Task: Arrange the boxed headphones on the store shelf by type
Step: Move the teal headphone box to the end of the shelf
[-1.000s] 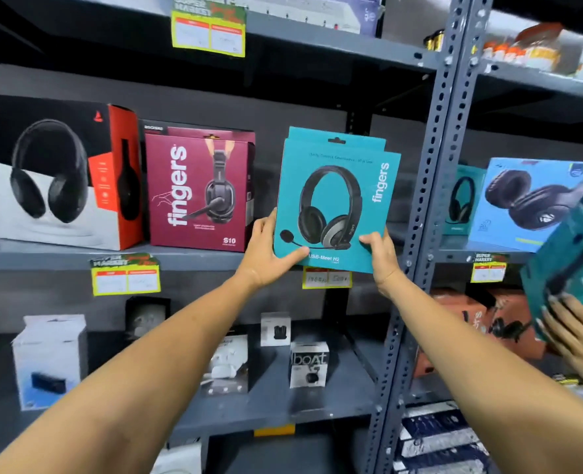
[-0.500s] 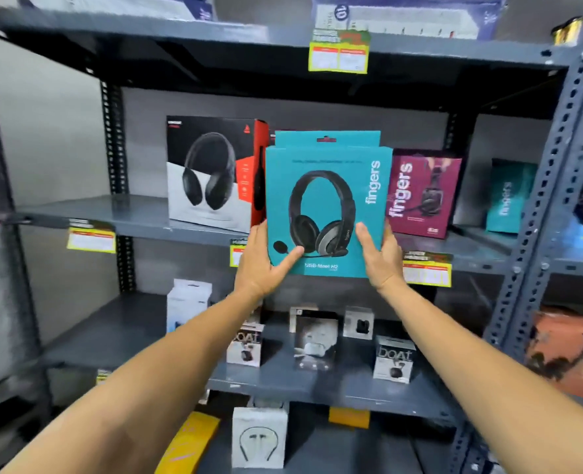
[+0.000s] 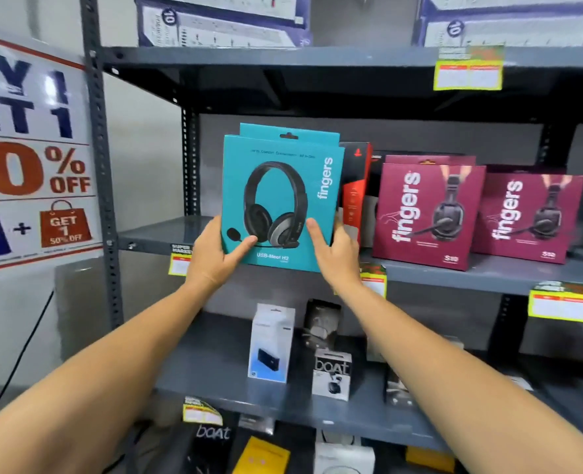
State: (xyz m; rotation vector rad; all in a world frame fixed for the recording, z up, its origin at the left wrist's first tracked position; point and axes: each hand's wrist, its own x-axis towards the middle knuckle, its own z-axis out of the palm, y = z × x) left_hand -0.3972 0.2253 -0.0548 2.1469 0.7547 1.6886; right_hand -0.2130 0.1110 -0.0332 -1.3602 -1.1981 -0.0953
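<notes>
I grip the teal box [image 3: 282,196] with both hands, left hand [image 3: 211,258] and right hand [image 3: 334,251] at its lower corners, upright over the shelf [image 3: 160,234] for its type.

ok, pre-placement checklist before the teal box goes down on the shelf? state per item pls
1. Grip: left hand and right hand both hold the teal box at its lower corners. ok.
2. Box upright, front facing out. ok.
3. Landing spot: bare middle shelf shows left of the box. ok.
4. Depth of free shelf behind the box: hidden. cannot tell.
5. Neighbour clearance: red and black box sits right behind the teal box's right edge; touching or apart, cannot tell.
6. Sorting by type: two maroon boxes stand side by side; no other teal box clearly in view. cannot tell.
</notes>
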